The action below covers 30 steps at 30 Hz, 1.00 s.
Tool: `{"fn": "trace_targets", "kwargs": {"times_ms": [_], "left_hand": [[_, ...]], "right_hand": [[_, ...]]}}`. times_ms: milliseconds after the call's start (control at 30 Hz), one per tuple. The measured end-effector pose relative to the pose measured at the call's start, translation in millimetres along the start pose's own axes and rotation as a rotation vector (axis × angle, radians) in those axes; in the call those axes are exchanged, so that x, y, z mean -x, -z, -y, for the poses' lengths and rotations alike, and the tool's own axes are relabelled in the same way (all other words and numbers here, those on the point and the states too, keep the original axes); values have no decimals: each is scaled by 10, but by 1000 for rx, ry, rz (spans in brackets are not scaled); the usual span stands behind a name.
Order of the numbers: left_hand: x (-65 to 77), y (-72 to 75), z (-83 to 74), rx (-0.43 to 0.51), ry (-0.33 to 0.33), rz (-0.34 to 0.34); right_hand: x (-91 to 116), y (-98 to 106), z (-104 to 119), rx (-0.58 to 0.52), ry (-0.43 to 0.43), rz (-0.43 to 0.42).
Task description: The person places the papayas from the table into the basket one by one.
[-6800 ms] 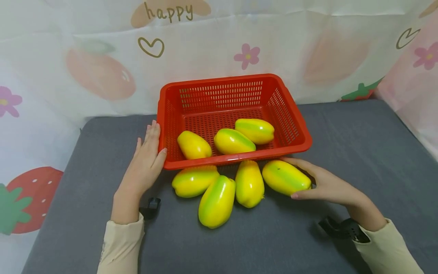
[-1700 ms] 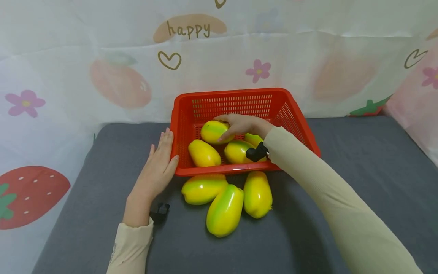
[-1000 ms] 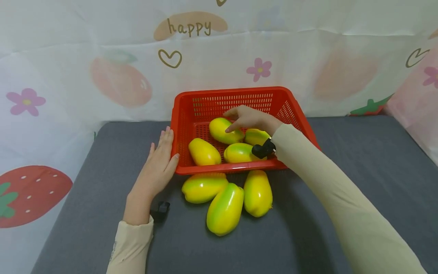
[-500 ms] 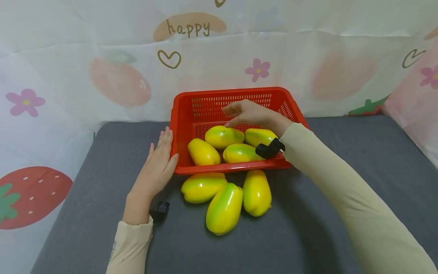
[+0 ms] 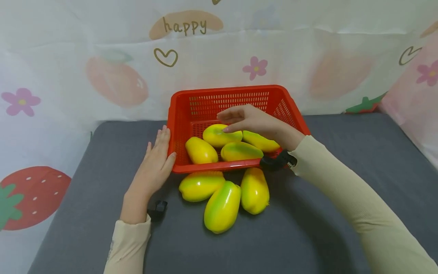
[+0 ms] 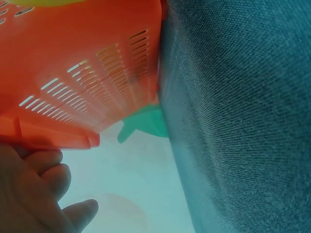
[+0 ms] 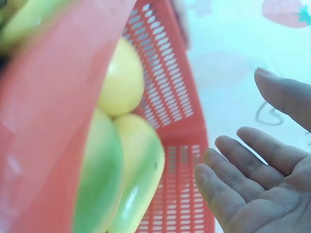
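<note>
The red plastic basket (image 5: 222, 166) stands at the back of the table with several yellow-green papayas in it. Flat along its left wall lies my left hand (image 5: 150, 167), fingers straight; in the left wrist view its fingertips touch the basket rim. My right hand (image 5: 258, 121) hovers over the basket, fingers extended and holding nothing. Just below its thumb is the rear papaya (image 5: 215, 135). The right wrist view shows the right palm (image 7: 262, 208) bare and apart from the fruit. Three papayas lie on the table before the basket: left (image 5: 200, 186), middle (image 5: 222, 207), right (image 5: 254, 190).
Grey cloth (image 5: 273, 243) covers the table. Behind it hangs a printed fabric backdrop (image 5: 205, 68), close to the basket's rear wall. Black wrist cameras (image 5: 278, 160) sit on both wrists, the right one over the basket's front rim.
The right hand carried a papaya from the table's right side into the basket and let it go at the rear. Since then it has lifted and drawn back rightward. The left hand stays at the basket.
</note>
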State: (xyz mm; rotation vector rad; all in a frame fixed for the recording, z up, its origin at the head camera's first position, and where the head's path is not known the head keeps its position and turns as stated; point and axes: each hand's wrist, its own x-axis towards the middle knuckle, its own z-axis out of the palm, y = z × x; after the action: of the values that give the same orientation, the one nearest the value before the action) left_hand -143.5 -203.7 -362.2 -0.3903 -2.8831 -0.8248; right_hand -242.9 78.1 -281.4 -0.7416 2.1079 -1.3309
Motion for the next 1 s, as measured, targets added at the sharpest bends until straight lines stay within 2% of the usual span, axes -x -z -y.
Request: {"fn": "trace_targets", "kwargs": {"times_ms": [167, 467, 767, 1000], "left_hand": [[9, 8, 1, 1, 6, 5], [11, 24, 1, -8, 11, 5], [10, 33, 12, -5, 12, 10], [-7, 10, -2, -3, 10, 13]], "right_hand": [[156, -49, 43, -60, 54, -39], [522, -143, 27, -55, 95, -102], [834, -257, -111, -52, 202, -103], [1049, -400, -253, -124, 279, -93]]}}
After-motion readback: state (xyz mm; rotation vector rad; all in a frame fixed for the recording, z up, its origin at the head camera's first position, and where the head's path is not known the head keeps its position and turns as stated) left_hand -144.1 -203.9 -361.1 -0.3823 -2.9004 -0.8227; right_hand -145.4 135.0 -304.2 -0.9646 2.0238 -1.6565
